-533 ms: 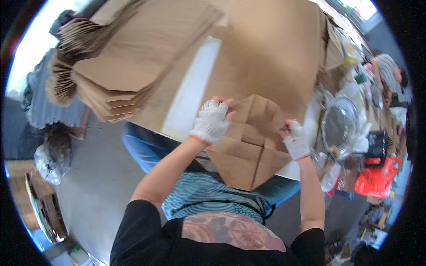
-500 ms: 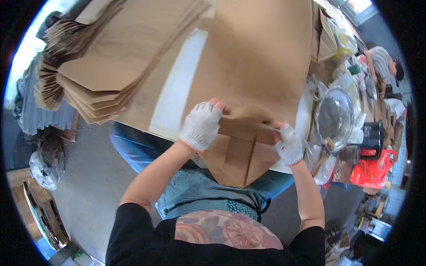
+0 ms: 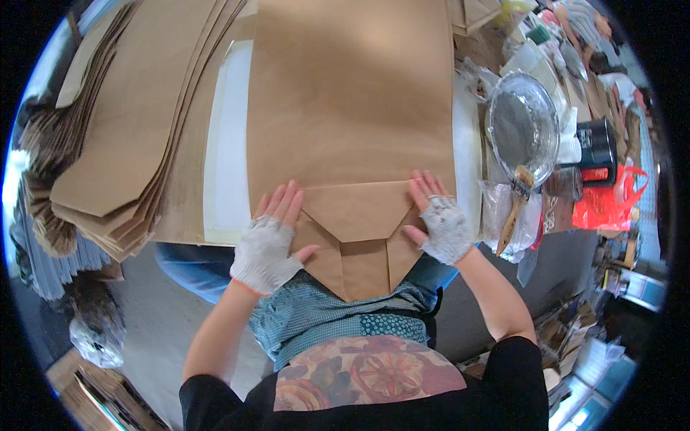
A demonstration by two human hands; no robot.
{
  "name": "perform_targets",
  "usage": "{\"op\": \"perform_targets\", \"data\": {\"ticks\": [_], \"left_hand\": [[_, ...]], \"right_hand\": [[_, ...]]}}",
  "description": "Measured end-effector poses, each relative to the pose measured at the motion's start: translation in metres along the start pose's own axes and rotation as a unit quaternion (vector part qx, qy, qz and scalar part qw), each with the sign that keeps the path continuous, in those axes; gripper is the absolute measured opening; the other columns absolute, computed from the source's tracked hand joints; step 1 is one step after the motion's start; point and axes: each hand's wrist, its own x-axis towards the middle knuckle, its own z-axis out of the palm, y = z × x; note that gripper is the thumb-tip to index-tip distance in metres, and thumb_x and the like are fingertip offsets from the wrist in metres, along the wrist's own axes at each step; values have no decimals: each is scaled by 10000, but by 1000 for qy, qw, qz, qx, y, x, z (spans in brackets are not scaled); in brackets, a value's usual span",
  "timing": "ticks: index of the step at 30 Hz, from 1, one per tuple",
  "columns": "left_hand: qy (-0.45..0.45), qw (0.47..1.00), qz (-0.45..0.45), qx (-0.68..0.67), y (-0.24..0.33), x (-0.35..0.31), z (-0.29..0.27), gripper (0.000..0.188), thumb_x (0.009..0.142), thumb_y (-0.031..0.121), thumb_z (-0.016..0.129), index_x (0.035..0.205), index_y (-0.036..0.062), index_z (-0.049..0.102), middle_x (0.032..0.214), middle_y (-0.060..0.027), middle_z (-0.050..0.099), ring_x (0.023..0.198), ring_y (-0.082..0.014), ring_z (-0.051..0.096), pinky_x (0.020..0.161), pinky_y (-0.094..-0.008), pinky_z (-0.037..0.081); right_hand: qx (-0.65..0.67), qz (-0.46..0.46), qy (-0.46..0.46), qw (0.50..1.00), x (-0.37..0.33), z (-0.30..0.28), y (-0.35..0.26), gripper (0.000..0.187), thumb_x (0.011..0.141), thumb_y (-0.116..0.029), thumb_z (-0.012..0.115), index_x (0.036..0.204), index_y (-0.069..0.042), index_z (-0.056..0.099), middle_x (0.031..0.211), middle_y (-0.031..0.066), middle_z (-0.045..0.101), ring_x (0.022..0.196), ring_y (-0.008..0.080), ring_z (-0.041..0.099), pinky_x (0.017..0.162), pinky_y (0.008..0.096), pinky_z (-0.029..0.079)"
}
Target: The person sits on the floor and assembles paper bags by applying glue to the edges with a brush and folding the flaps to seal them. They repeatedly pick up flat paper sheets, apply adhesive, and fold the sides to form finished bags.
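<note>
A large brown paper bag [image 3: 352, 108] lies flat before me, its folded bottom end toward my lap. The upper bottom flap [image 3: 356, 208] is folded down, its fold line running across between my hands. My left hand [image 3: 269, 244], in a white fingerless glove, rests flat on the bag's left corner with fingers stretched. On the right corner my right hand [image 3: 442, 219], gloved the same way, presses with fingers spread. The bag's pointed lower end [image 3: 366, 276] overhangs the table edge above my lap.
Stacked paper bags [image 3: 122, 158] fan out at the left. A white board [image 3: 226, 144] shows under the bag. To the right stand a plastic-lined bowl [image 3: 523, 129], a brush [image 3: 514, 215], a black container [image 3: 596, 152] and a red plastic bag [image 3: 607, 205]. Other people [image 3: 578, 21] are at the far right.
Both hands have gone from gripping the bag's bottom folds to lying flat on its corners. The upper flap now lies folded down, and the bag has settled flat.
</note>
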Motion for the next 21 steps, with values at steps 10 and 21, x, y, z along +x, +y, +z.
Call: {"op": "perform_targets", "data": {"ticks": [10,21], "left_hand": [[244,965,-38,-89,27,77,24,555,712,214,855,1162,41,581,1072,-155,625,999,-320,593,878,-409,480],[142,947,-117,-263,-14,90,19,229,923,224,625,923,-4,654,820,-144,654,803,-213,650,694,-357,495]], "right_hand": [[122,-6,307,944,48,-22,-28,113,799,-70,706,795,-69,592,769,126,588,723,319,597,653,407,479],[46,-64,321,944,74,-49,-40,171,789,-180,727,938,-119,670,966,98,644,881,319,632,799,416,520]]}}
